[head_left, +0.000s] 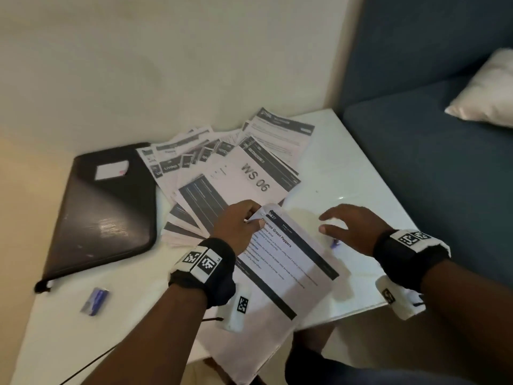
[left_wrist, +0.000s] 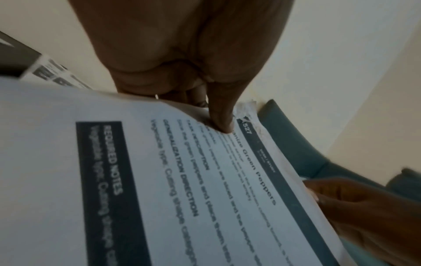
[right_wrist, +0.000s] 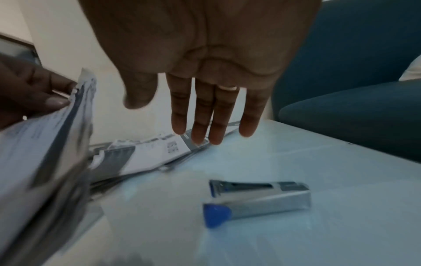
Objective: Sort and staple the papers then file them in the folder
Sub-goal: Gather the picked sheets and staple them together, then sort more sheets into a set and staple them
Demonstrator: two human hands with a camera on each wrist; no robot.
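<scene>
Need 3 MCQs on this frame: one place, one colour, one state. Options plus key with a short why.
1. Where does the dark zippered folder lie?
A. On the white table, left of the fanned pile of printed papers
B. On the blue sofa
C. Under the right hand

2. What colour is the end cap of the small metal stapler?
A. Red
B. Blue
C. Green

3. What is the right hand doing?
A. Gripping the stapler
B. Pinching the sheets
C. Held open above the table, holding nothing

Key:
1 A: the head view shows the folder flat on the table beside the pile.
2 B: the right wrist view shows a blue cap on the silver body.
3 C: its fingers are straight, with the stapler lying apart below; the left hand pinches the "Organize Green Peppers" sheets.
</scene>
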